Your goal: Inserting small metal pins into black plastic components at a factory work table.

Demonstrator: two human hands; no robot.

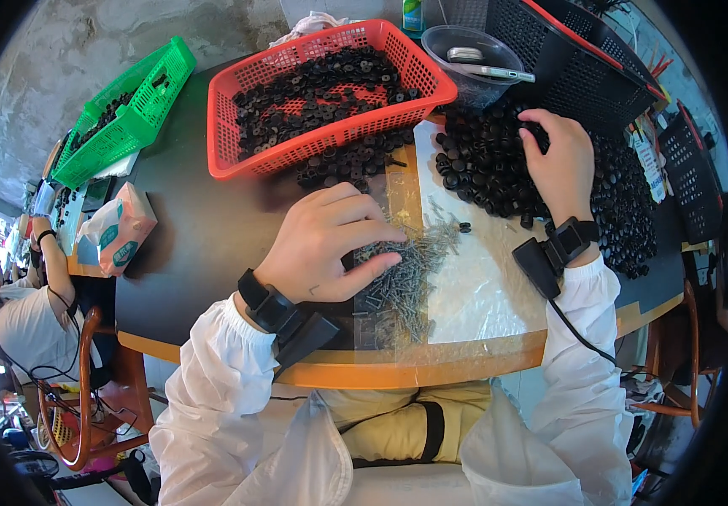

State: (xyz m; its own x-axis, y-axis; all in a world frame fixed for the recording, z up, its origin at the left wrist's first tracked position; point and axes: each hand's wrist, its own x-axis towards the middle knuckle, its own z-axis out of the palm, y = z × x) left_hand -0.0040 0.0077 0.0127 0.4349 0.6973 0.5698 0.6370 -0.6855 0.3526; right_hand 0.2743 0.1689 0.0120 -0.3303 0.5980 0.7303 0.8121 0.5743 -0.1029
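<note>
- At the far left of the frame, a co-worker [31,325] in a pale top sits beside a brown wooden chair [86,392].
- In the upper left, a green perforated basket [138,116] holds black parts; below it stands a pink-and-white tissue pack [132,232].
- Top centre-left, a red perforated basket [343,126] holds small black discs [292,105], many with a centre hole; more black pieces lie just below its rim.
- At the centre, the left hand [322,240] reaches over a pile of grey metal screws [406,291], thumb and index finger apart; whether the fingertips pinch a screw cannot be told.
- Right of the screws, one small black piece [464,228] lies on a white sheet [486,295].
- In the upper right, a heap of shiny black caps [486,173] spreads over the sheet's top end.
- A clear plastic tub [452,87] above them holds a phone-like device [496,72].
- The right hand [562,160] is at the caps, thumb and index finger curved; its grip cannot be told.
- Top right, a black perforated crate [571,72] stands behind the heap.
</note>
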